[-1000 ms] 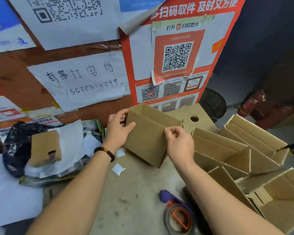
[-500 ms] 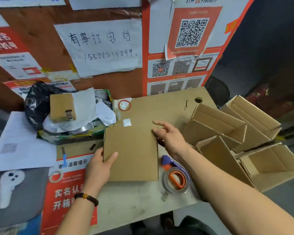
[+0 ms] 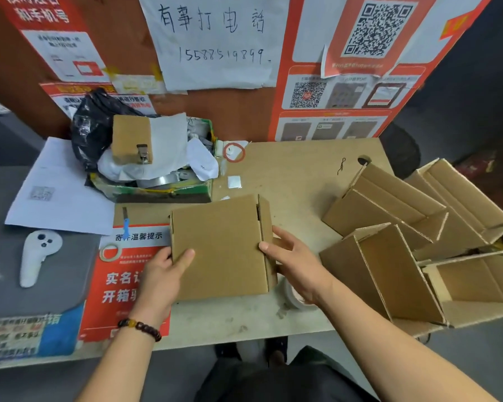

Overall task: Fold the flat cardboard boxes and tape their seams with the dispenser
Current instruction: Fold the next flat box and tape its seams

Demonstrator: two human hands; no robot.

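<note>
At the near edge of the worktop (image 3: 288,181), the left hand (image 3: 160,274) grips the near-left edge of a cardboard box (image 3: 219,246), thumb curled over its top face. The right hand (image 3: 296,266) holds the box's right side, thumb on the top edge, fingers against the side flap. The box lies on the worktop with its broad face up. Just under the right hand, a tape dispenser (image 3: 295,295) shows only partly. To the right lie several folded open boxes (image 3: 389,216), touching one another. Left of the box rests a white controller (image 3: 37,256). Farther back sits a green tray (image 3: 157,190) piled with paper and a black bag.
</note>
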